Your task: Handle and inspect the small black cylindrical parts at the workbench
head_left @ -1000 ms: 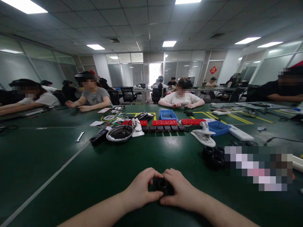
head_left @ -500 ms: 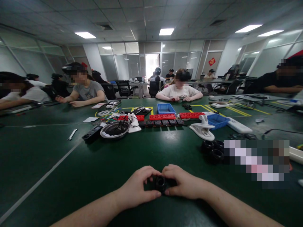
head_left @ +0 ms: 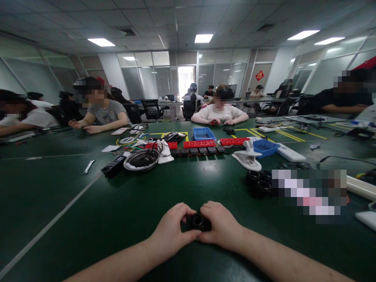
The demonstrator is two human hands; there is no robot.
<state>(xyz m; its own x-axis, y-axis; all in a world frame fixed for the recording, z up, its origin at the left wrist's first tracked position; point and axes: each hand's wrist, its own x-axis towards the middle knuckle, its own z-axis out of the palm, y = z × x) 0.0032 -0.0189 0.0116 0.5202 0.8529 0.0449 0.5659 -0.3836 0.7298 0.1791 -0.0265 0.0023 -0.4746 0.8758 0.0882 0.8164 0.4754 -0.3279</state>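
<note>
Left hand point(head_left: 169, 226): person's thumb and fingers holding a black round part point(head_left: 197, 221).
Right hand point(head_left: 221, 227): gripping that part's opposite side.
Black rings point(head_left: 263, 186): clustered on green table point(head_left: 129, 207).

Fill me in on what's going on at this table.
A person's left hand and right hand together hold a small black part with a round opening, low over the green table. Beyond the right hand, off to the right, sits a cluster of black rings. Farther back are a metal bowl, red strips and a white clip. A co-worker sits across the table.
</note>
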